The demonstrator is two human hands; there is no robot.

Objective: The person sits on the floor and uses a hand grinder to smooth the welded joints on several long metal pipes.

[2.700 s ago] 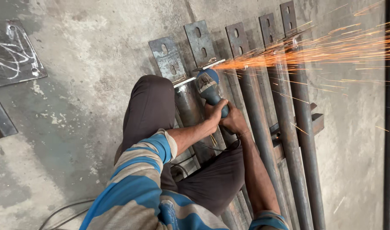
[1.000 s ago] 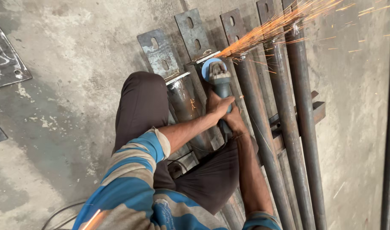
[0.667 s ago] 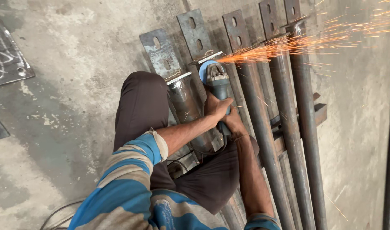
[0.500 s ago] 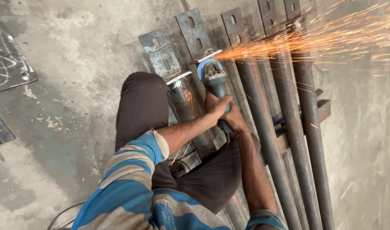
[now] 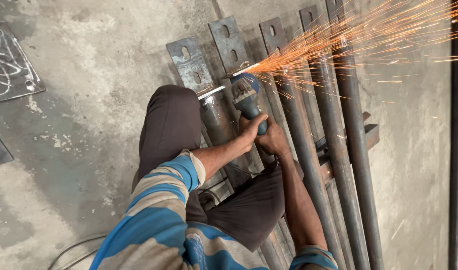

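I see both hands wrapped tight on the angle grinder [image 5: 247, 97] — left hand [image 5: 251, 131], right hand [image 5: 273, 140]. Its disc touches a steel pipe [image 5: 220, 117] beside its base plate [image 5: 192, 65], on the concrete floor [image 5: 89, 125] — sparks [image 5: 349, 40] fly right.

No packages, labels, signs or screens show anywhere in this view. The nearest thing to one is a dark grey metal plate [image 5: 11, 65] lying flat on the concrete floor [image 5: 89, 130] at the upper left, well apart from the person. It is roughly rectangular with a small hole near a corner, and it carries loose white chalk scrawls across its face.
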